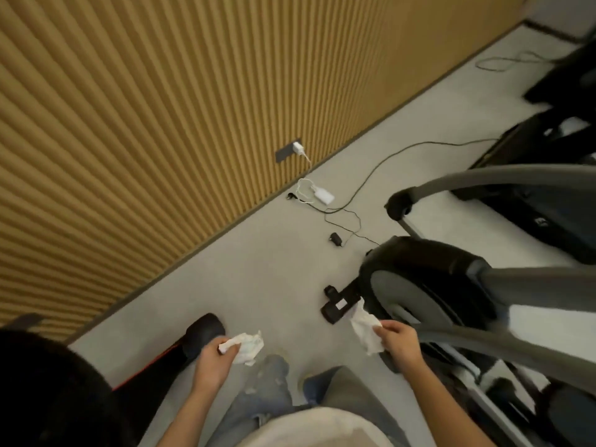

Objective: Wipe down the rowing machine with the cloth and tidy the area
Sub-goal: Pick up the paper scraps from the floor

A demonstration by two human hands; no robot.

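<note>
My left hand (214, 361) grips a crumpled white cloth (246, 346) above the grey floor, near my knees. My right hand (400, 345) pinches a second crumpled white cloth (366, 329), held just in front of the black and grey flywheel housing (419, 285) of an exercise machine on the right. Grey curved handle bars (503, 175) of that machine arch across the right side. Its black foot (337, 306) rests on the floor just beyond the right-hand cloth.
A ribbed wooden wall (145, 124) fills the left. Near its base lie a white charger (323, 195), a black adapter (335, 237) and loose cables (387, 159). A black and red machine part (200, 337) sits bottom left; more dark equipment (564, 75) stands at the right.
</note>
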